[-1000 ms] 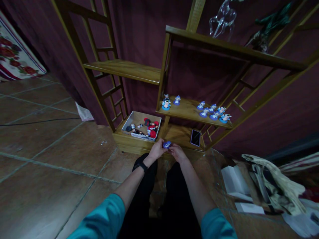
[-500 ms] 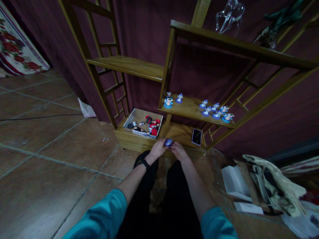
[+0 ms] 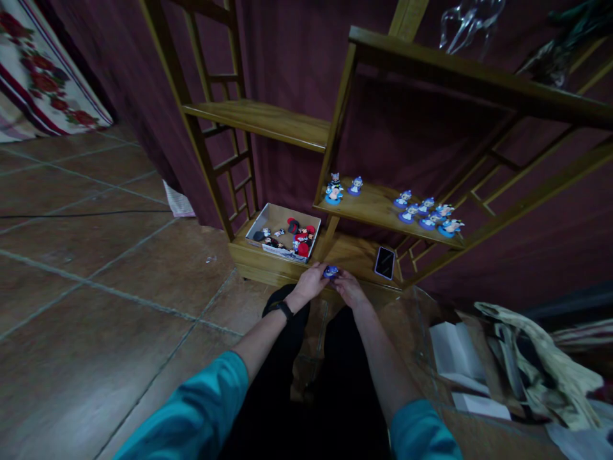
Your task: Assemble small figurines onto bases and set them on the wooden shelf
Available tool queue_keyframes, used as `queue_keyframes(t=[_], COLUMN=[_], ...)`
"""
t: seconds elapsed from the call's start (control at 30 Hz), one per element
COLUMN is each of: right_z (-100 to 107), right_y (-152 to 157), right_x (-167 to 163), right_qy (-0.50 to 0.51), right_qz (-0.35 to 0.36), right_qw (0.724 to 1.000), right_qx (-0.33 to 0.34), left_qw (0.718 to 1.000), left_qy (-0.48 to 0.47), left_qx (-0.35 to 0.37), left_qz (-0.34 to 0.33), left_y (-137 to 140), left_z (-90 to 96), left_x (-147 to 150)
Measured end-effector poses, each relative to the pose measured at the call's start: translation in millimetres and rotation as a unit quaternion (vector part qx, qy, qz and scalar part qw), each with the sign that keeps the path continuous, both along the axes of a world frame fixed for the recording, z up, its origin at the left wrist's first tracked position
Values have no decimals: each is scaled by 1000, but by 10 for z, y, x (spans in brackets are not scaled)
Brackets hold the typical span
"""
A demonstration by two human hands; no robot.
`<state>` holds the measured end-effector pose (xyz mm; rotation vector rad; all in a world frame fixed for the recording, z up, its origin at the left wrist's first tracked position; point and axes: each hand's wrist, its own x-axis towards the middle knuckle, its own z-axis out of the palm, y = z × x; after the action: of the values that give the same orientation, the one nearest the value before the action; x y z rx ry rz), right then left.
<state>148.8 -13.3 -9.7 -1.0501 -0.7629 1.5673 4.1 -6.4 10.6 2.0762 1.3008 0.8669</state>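
Between my two hands is a small purple-blue figurine [image 3: 330, 272], in front of the low shelf. My left hand [image 3: 310, 282] grips it from the left, and my right hand [image 3: 349, 289] has its fingers on its right side. The fingers partly cover it, so its details are hard to make out. Just beyond my left hand sits an open cardboard box [image 3: 258, 222] with several small figures in red, black and white. Above, on the middle shelf [image 3: 368, 206], stand several little figurines [image 3: 408, 213] on purple and blue round bases.
A phone [image 3: 384, 262] lies on the low shelf to the right. A clear glass-like ornament [image 3: 472, 25] stands on the top shelf. White boxes [image 3: 457, 354] and crumpled cloth [image 3: 550, 364] lie on the tiled floor at right. A dark cable [image 3: 86, 214] crosses the floor at left.
The camera view has turned a little, so the shelf unit sits further right in the picture. Both hands still hold the figurine in nearly the same spot.
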Motion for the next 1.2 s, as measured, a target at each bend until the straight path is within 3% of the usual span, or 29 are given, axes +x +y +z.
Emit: queue_keyframes(t=[0.3, 0.47, 0.6, 0.8, 1.0, 1.2], right_z=[21, 56, 62, 33, 25, 53], right_y=[24, 21, 7, 14, 7, -10], right_x=[17, 10, 4, 15, 9, -18], right_qy=[1, 17, 34, 50, 35, 30], right_qz=[45, 32, 9, -13, -5, -13], right_qw=[999, 999, 999, 999, 999, 999], right_qx=[4, -10, -8, 4, 8, 7], left_qw=[999, 992, 970, 910, 887, 877], left_qy=[-14, -85, -189, -327, -341, -365], left_qx=[-33, -83, -145, -253, -306, -303], left_qz=[-24, -41, -49, -30, -63, -76], left_y=[136, 192, 233, 240, 205, 190], left_z=[-66, -117, -183, -220, -102, -45], left_x=[-8, -8, 7, 30, -35, -61])
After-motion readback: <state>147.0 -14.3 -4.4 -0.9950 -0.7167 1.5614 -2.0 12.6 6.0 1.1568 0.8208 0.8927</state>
